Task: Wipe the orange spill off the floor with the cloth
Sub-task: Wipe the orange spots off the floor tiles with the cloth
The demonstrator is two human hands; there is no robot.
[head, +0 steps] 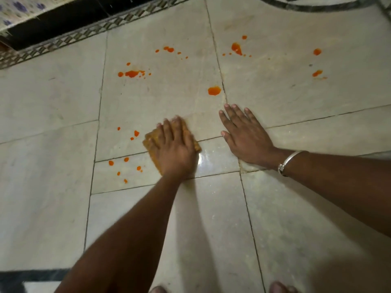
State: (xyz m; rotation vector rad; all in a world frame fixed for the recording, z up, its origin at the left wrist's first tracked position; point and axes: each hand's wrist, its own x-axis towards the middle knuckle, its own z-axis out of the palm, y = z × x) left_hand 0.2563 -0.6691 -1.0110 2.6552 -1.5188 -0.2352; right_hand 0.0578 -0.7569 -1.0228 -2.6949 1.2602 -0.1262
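My left hand (175, 149) lies flat with straight fingers on a folded orange-brown cloth (150, 140), pressing it onto the pale tiled floor (53, 102). My right hand (245, 134) rests palm down on the bare floor just right of the cloth, fingers spread; a silver bangle (289, 161) sits on its wrist. Orange spill lies in scattered blobs: small drops (127, 163) left of the cloth, a round blob (214, 90) beyond my right fingertips, a splash (132, 73) farther left, and more drops (236, 48) at the far right. A wet shiny patch (211, 159) lies between my hands.
A patterned tile border (63, 41) and a dark skirting run along the far left. A dark hose or cable (317, 7) curves across the top right. My toes (281, 287) show at the bottom edge. A dark strip (31, 273) crosses the bottom left corner.
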